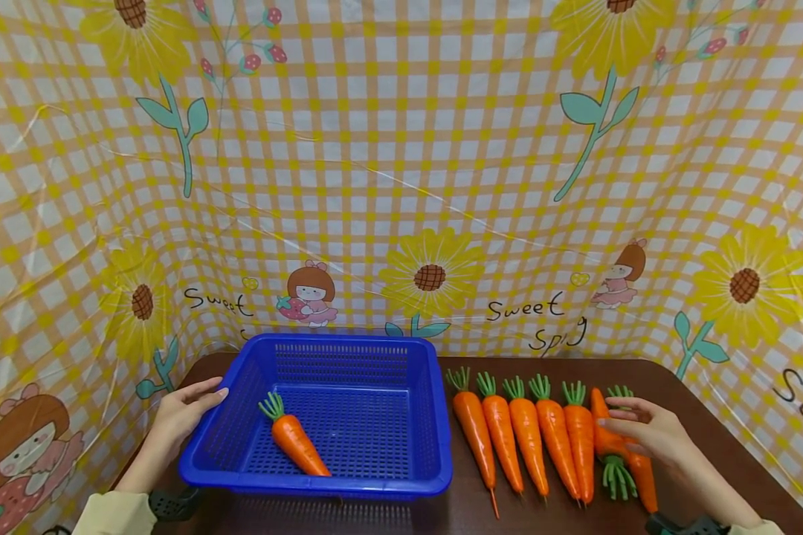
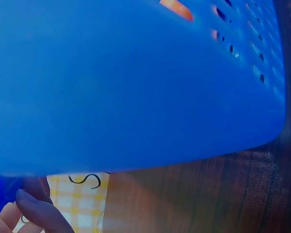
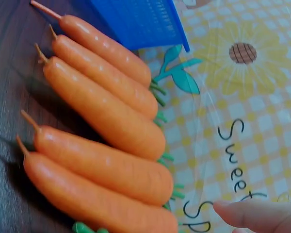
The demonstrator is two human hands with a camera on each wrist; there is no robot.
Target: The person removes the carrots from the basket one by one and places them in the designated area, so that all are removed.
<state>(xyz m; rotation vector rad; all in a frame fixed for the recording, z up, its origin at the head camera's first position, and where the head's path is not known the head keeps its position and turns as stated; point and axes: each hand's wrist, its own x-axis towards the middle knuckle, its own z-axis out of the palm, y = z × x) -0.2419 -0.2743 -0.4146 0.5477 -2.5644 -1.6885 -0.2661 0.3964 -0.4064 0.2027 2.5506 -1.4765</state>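
Observation:
A blue plastic basket (image 1: 348,487) with slotted walls stands on the dark table. Inside it lies one orange carrot (image 1: 297,443) with a green top. My left hand (image 1: 182,412) is at the basket's left rim, fingers extended and thumb tip on the edge; in the left wrist view the basket's wall fills most of the picture. To the right, my right hand (image 1: 652,431) hovers with loosely extended fingers over two carrots, overlapping them. One of those, a reversed carrot (image 1: 601,423), has its leaves toward me; the other carrot (image 1: 642,479) is partly hidden.
Several carrots (image 3: 104,107) lie side by side between the basket and my right hand, leaves toward the back. A checked sunflower cloth (image 1: 375,186) hangs behind and at both sides of the brown table (image 1: 268,516).

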